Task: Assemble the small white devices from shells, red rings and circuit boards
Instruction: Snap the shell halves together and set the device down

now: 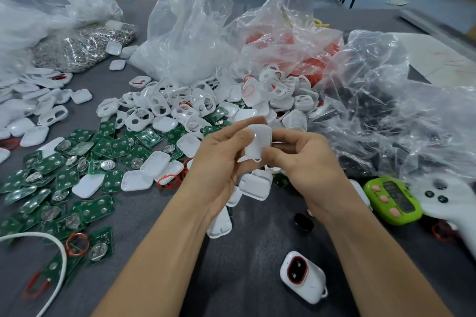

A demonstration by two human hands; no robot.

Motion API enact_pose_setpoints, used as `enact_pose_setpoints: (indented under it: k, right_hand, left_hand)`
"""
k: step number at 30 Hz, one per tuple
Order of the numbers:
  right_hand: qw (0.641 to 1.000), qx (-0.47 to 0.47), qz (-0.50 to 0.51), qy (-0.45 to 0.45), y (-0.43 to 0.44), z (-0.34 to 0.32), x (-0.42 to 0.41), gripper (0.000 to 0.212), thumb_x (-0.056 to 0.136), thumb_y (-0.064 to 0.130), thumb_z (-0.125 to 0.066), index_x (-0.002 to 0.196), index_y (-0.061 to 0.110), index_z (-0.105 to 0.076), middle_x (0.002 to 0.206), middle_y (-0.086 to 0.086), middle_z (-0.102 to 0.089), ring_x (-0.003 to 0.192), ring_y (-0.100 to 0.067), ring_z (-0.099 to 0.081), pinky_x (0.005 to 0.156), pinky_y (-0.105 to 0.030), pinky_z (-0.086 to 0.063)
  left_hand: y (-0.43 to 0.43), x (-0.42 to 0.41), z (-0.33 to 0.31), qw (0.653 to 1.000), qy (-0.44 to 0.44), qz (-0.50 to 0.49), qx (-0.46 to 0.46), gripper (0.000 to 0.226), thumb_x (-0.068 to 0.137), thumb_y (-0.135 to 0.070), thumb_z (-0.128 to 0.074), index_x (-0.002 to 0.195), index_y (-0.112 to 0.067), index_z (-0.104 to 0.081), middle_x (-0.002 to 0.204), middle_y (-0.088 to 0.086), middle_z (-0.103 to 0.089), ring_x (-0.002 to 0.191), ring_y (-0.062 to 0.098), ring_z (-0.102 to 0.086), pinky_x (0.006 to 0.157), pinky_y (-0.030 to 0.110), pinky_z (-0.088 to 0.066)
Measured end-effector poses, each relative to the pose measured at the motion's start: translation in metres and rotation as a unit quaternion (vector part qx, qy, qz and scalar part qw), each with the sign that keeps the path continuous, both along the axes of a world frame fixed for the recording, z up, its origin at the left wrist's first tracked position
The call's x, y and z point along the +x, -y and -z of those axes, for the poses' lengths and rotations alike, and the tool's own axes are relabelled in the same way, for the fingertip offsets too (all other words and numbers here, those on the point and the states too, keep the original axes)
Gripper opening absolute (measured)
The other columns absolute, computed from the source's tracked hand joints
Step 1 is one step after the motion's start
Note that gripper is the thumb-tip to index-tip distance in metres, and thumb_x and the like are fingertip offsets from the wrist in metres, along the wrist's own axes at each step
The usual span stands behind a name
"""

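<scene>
Frame centre: your left hand (219, 159) and right hand (306, 165) are pinching a smooth, rounded white shell (258, 143) with curled fingers, above glossy green circuit boards (77, 175) and thin red rings (77, 244) lying lower left.

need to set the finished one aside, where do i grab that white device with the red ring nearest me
I'd come straight down and pinch the finished device across its two long side edges. It lies flat, face up on the grey table, with bare surface along both sides for fingers. Avoid the thin loop at its corner.
</scene>
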State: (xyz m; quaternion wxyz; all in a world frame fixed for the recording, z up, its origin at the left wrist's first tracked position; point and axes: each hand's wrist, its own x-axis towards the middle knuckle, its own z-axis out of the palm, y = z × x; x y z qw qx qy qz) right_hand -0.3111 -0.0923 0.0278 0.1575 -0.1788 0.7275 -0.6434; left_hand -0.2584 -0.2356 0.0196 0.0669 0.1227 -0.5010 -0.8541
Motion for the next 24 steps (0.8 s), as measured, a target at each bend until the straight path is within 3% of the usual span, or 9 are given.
enact_pose_setpoints:
  k: [3,7,10,12,16,18,20,22,24]
  right_hand:
    - [0.999,-0.035,0.029,0.029,-0.0049,-0.0028,-0.003,0.029,0.084,0.004,-0.079,0.087,0.032,-0.082,0.087,-0.004,-0.08,0.083,-0.02,-0.078,0.08,-0.035,-0.061]
    - [0.997,-0.037,0.045,0.05,-0.0092,-0.002,-0.0056,0.022,0.078,-0.001,-0.083,0.09,0.018,-0.082,0.09,-0.009,-0.08,0.081,-0.025,-0.077,0.076,-0.034,-0.06]
    - [0.996,-0.03,0.067,0.052,-0.0081,0.0014,-0.0052,0.025,0.076,-0.006,-0.083,0.094,0.012,-0.083,0.101,-0.019,-0.075,0.084,-0.027,-0.076,0.078,-0.035,-0.059]
    - [0.996,-0.033,0.069,0.055,-0.0065,0.0015,-0.0036,0.026,0.076,-0.008,-0.081,0.089,0.015,-0.084,0.095,-0.019,-0.076,0.077,-0.024,-0.076,0.074,-0.031,-0.059]
    - [0.997,-0.001,0.065,0.042,-0.0033,0.0054,-0.0042,0.028,0.081,0.0,-0.079,0.087,0.026,-0.083,0.093,-0.01,-0.079,0.078,-0.025,-0.077,0.083,-0.04,-0.062]
    - [0.998,-0.002,0.052,0.045,-0.002,0.0056,-0.0049,0.024,0.085,0.004,-0.077,0.091,0.027,-0.082,0.1,-0.011,-0.077,0.078,-0.022,-0.077,0.08,-0.036,-0.063]
    - [0.997,0.001,0.067,0.041,-0.0023,0.0058,-0.005,0.019,0.086,0.008,-0.076,0.093,0.025,-0.082,0.092,-0.003,-0.079,0.077,-0.021,-0.077,0.076,-0.032,-0.063]
    - [0.99,0.076,0.104,-0.055,-0.006,0.0061,-0.0039,0.018,0.083,0.019,-0.076,0.098,0.028,-0.082,0.08,0.01,-0.078,0.073,-0.008,-0.075,0.072,-0.022,-0.059]
    - [0.968,0.141,0.116,-0.173,-0.0093,0.004,0.0002,0.021,0.083,0.025,-0.078,0.102,0.032,-0.081,0.076,0.02,-0.076,0.069,0.005,-0.071,0.065,-0.01,-0.053]
  left_hand:
    - [0.0017,0.0041,0.0021,0.992,0.004,0.0,-0.124,0.025,0.098,-0.006,-0.065,0.115,-0.019,-0.078,0.105,0.009,-0.079,0.097,0.024,-0.077,0.074,0.033,-0.064]
    - [0.0019,0.0075,0.0007,0.988,-0.003,-0.004,-0.152,0.032,0.093,-0.001,-0.07,0.099,-0.029,-0.083,0.089,0.012,-0.08,0.075,0.018,-0.074,0.071,0.029,-0.064]
    - [-0.0034,0.0073,0.0011,0.985,-0.019,-0.027,-0.17,0.039,0.09,0.006,-0.07,0.094,-0.029,-0.084,0.082,0.022,-0.077,0.069,0.026,-0.063,0.068,0.034,-0.059]
    - [-0.0063,0.0074,0.0012,0.982,-0.02,-0.051,-0.179,0.043,0.087,0.01,-0.07,0.09,-0.03,-0.084,0.081,0.029,-0.074,0.068,0.029,-0.058,0.068,0.038,-0.055]
    - [-0.0057,0.0063,0.0023,0.976,-0.008,-0.08,-0.203,0.043,0.086,0.008,-0.071,0.087,-0.034,-0.084,0.072,0.029,-0.07,0.062,0.025,-0.052,0.067,0.041,-0.05]
    - [-0.0024,0.0055,0.0039,0.973,-0.001,-0.075,-0.219,0.038,0.086,0.002,-0.073,0.092,-0.033,-0.084,0.069,0.018,-0.07,0.063,0.024,-0.053,0.069,0.042,-0.051]
    - [-0.0006,0.0053,0.005,0.968,0.009,-0.065,-0.242,0.033,0.081,-0.007,-0.074,0.098,-0.035,-0.083,0.073,0.012,-0.075,0.066,0.024,-0.061,0.075,0.045,-0.058]
    - [-0.0005,0.005,0.0053,0.954,0.011,-0.076,-0.291,0.041,0.074,-0.015,-0.073,0.106,-0.039,-0.08,0.088,0.0,-0.08,0.084,0.019,-0.075,0.084,0.044,-0.063]
    - [-0.0018,0.0056,0.004,0.937,-0.016,-0.094,-0.335,0.048,0.073,-0.017,-0.074,0.112,-0.045,-0.077,0.103,-0.018,-0.078,0.098,0.002,-0.074,0.083,0.028,-0.062]
